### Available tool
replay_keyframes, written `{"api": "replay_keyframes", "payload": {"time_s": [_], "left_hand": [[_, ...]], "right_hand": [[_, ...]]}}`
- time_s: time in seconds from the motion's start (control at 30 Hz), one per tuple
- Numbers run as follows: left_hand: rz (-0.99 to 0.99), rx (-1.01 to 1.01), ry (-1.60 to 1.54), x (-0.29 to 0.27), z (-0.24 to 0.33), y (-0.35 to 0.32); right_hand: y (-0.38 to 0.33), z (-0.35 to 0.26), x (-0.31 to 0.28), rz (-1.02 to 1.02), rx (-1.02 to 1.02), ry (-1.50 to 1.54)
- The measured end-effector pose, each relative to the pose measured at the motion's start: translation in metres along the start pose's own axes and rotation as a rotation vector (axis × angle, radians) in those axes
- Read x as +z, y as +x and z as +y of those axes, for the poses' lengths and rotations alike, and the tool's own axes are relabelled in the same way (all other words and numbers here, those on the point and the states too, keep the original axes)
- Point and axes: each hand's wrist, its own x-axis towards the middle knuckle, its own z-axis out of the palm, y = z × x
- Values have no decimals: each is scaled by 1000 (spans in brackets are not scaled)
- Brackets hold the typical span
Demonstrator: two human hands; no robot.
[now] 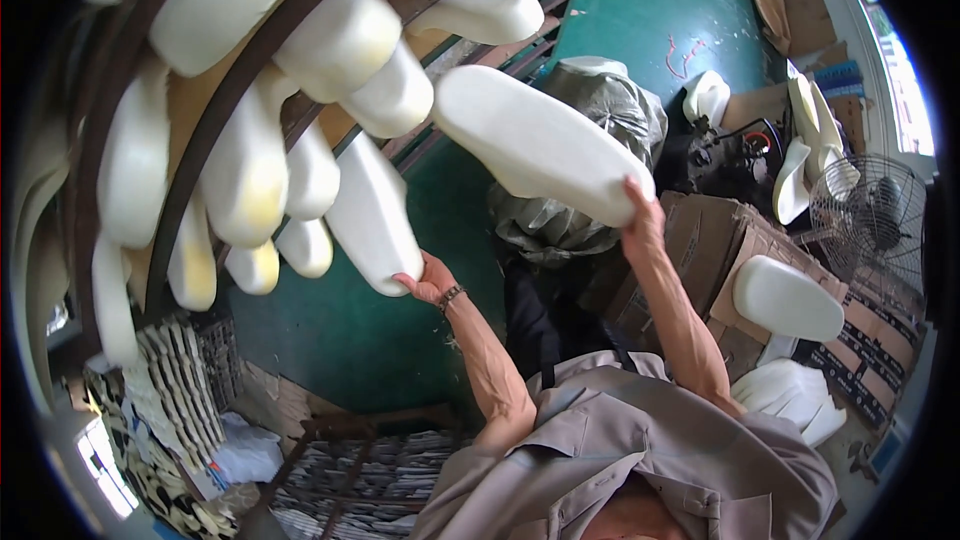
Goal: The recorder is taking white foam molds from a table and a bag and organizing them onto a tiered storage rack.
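My right hand [643, 220] grips the near end of a long white moulded foam pad [540, 140], thumb on top. The pad slants away to the far left, above a grey-green plastic-wrapped bundle [600, 105]. My left hand [430, 280], with a bracelet at the wrist, is closed on the near end of another white foam pad [372, 215]. That pad's far end lies among similar pads at the rack; its underside is hidden. The fingers beneath both pads are partly hidden.
A dark-framed rack [215, 105] with several white and yellowed foam pads fills the left. Cardboard boxes [690, 235], a loose foam pad [790, 298] and a wire-caged fan [870, 210] stand at the right. Stacked grey pieces [360, 480] lie lower left. The floor [650, 15] is green.
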Motion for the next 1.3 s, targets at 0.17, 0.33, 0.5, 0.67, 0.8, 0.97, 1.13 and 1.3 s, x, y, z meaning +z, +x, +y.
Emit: {"api": "replay_keyframes", "payload": {"time_s": [0.17, 0.33, 0.5, 0.67, 0.8, 0.97, 1.13, 1.3], "left_hand": [[-34, -84, -124, 40, -38, 61], [-227, -90, 326, 68, -55, 69], [-338, -290, 518, 67, -5, 67], [-412, -244, 627, 50, 20, 103], [-444, -270, 483, 30, -14, 121], [-380, -403, 398, 44, -11, 186], [-539, -463, 691, 52, -29, 192], [-370, -390, 927, 55, -31, 112]], "right_hand": [[47, 82, 114, -33, 152, 116], [85, 137, 194, -302, 269, 145], [88, 141, 204, -433, 316, 46], [86, 150, 199, -634, 373, 221], [91, 175, 220, -699, 378, 339], [99, 191, 251, -812, 220, 166], [81, 182, 174, -573, -59, -243], [10, 87, -35, -355, 14, -657]]}}
